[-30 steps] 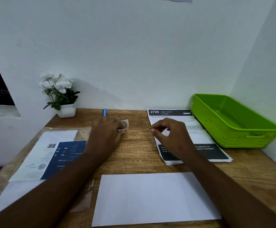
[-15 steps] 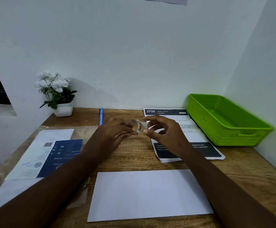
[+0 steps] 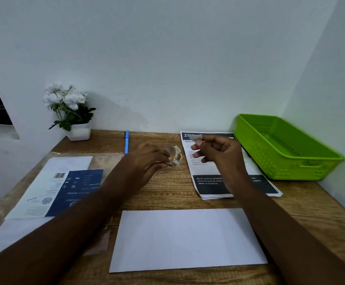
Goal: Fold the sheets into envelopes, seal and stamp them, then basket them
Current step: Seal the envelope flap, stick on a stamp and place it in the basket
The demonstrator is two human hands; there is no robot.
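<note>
A white envelope (image 3: 188, 239) lies flat near the front edge of the wooden desk (image 3: 167, 188). Above the desk's middle, my left hand (image 3: 147, 161) grips a small roll of stamps (image 3: 175, 155). My right hand (image 3: 219, 153) is raised to the right of the roll and pinches a small pale stamp piece (image 3: 194, 137) between thumb and forefinger. The piece is apart from the roll. A green plastic basket (image 3: 287, 147) stands at the back right, and I see nothing inside it.
A printed instruction sheet (image 3: 212, 182) lies under my right hand. Papers with a blue printed sheet (image 3: 64, 188) sit in a clear sleeve at left. A blue pen (image 3: 127, 141) and a white potted plant (image 3: 70, 112) stand by the back wall.
My left hand lifted the stamp roll off the desk. My right hand came to the roll, then pulled away up and right with a small stamp piece.
</note>
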